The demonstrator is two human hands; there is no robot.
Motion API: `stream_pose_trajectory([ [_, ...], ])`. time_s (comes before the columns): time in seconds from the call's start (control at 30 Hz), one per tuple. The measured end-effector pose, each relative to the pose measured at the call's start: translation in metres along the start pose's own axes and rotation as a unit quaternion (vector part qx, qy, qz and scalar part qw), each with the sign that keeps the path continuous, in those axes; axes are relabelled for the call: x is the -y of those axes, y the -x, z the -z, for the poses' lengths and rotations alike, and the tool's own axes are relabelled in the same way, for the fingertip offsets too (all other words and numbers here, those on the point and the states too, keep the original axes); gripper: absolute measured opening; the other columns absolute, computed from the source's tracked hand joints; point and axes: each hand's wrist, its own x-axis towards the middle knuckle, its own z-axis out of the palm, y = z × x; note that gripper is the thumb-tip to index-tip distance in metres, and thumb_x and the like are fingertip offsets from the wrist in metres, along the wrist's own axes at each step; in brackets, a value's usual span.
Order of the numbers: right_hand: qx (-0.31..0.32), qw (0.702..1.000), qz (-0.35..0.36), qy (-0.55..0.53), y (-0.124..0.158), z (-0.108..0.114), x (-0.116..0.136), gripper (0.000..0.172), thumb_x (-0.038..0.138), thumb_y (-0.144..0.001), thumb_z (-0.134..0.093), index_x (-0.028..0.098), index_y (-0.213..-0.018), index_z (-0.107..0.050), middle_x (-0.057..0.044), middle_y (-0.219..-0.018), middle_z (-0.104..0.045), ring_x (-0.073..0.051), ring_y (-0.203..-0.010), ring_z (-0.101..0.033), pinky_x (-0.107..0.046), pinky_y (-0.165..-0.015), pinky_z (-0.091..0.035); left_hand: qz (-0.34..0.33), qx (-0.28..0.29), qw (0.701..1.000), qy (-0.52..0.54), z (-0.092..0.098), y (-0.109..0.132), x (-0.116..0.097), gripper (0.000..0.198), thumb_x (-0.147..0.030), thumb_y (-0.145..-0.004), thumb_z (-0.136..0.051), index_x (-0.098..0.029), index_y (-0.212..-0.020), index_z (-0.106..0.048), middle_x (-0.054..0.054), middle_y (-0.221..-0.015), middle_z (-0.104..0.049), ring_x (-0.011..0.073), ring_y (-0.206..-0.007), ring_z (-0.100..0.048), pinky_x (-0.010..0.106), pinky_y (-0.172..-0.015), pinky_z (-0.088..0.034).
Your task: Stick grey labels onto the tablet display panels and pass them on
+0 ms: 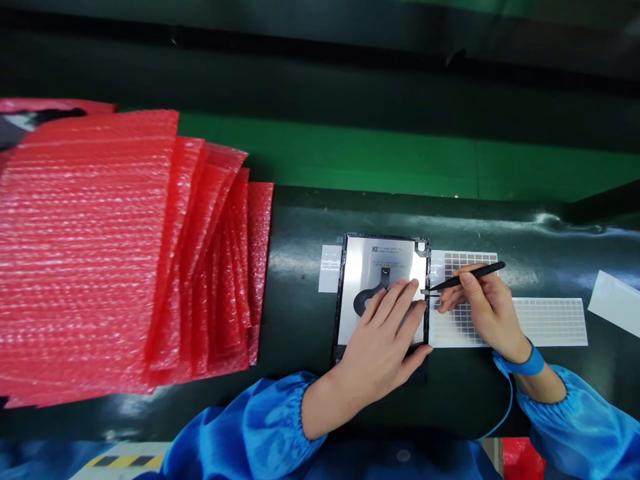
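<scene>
A flat silver panel with a black frame (360, 267) lies face down on the dark bench, a black flex cable (384, 275) on its back. My left hand (385, 340) rests flat on the panel, fingers stretched out. My right hand (483, 307) pinches black tweezers (470, 275), their tip at the panel's right edge beside my left fingertips. Under my right hand lies a white sheet of small sticker squares (463, 260).
A fanned stack of red bubble-wrap bags (100, 253) covers the bench's left side. A second sticker sheet (555, 320) lies to the right, with a white sheet (615, 300) at the far right. A green belt (350, 157) runs behind the bench. A blue strap (525, 365) circles my right wrist.
</scene>
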Motion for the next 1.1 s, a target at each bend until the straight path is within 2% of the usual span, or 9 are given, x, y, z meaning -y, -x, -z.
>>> stream_pose_trajectory([
  [0.6,0.008,1.0,0.0,0.018,0.0018,-0.0002,-0.0033,0.03,0.053,-0.108,-0.062,0.023,-0.111,-0.061,-0.002,-0.078,-0.08,-0.019,-0.063,-0.08,-0.031,-0.06,-0.068,0.005,-0.001,1.0,-0.001,0.0017,-0.0007,-0.0011,0.054,-0.045,-0.103,-0.061,-0.009,-0.144,-0.061,0.019,-0.167,-0.049,0.0376,-0.156,-0.043,0.053,-0.123,-0.041],
  [0.93,0.01,1.0,0.002,0.024,0.0022,-0.0003,-0.0013,0.032,0.055,-0.108,-0.062,0.024,-0.112,-0.061,-0.002,-0.079,-0.08,-0.02,-0.064,-0.081,-0.032,-0.06,-0.069,0.01,0.0,1.0,-0.027,-0.002,-0.0018,-0.0047,0.067,-0.054,-0.103,-0.058,-0.01,-0.154,-0.054,0.02,-0.165,-0.051,0.0401,-0.152,-0.047,0.053,-0.12,-0.038],
  [1.1,0.006,1.0,0.002,0.023,0.0027,-0.0006,-0.0037,0.031,0.055,-0.108,-0.062,0.024,-0.112,-0.061,-0.002,-0.08,-0.08,-0.019,-0.065,-0.081,-0.031,-0.061,-0.069,0.022,-0.006,0.999,-0.027,-0.0017,-0.0039,-0.0072,0.064,-0.052,-0.102,-0.06,-0.01,-0.151,-0.056,0.019,-0.163,-0.053,0.0398,-0.15,-0.047,0.052,-0.119,-0.037],
])
